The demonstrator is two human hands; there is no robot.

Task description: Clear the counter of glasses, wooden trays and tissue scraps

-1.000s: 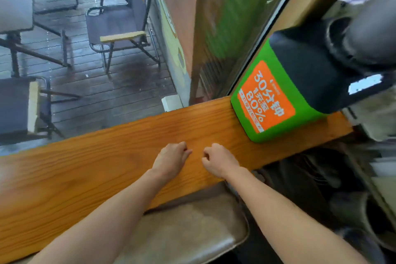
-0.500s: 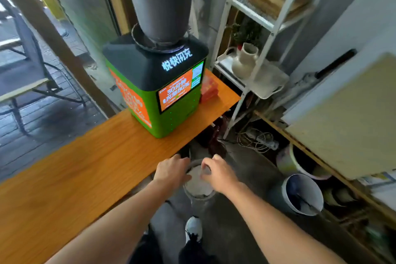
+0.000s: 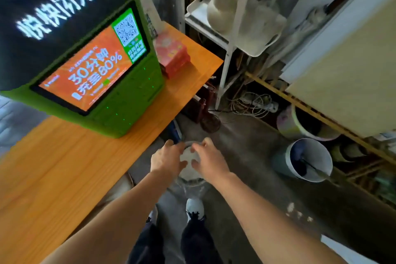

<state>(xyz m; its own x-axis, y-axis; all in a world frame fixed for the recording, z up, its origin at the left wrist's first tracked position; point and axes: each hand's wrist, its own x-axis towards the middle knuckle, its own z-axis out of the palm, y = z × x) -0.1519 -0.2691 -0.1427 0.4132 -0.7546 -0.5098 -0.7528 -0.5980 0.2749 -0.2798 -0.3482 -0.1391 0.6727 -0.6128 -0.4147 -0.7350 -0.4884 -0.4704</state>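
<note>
step: dropping tissue scraps into bin | left hand and right hand hovering together over it; grip: cannot tell | tip: releasing low over the opening, beside tabletop

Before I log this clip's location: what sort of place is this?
Probably a café or small shop's back corner: a power-bank rental kiosk on a wooden counter, a cluttered white shelf, and paint buckets on the floor.
</note>
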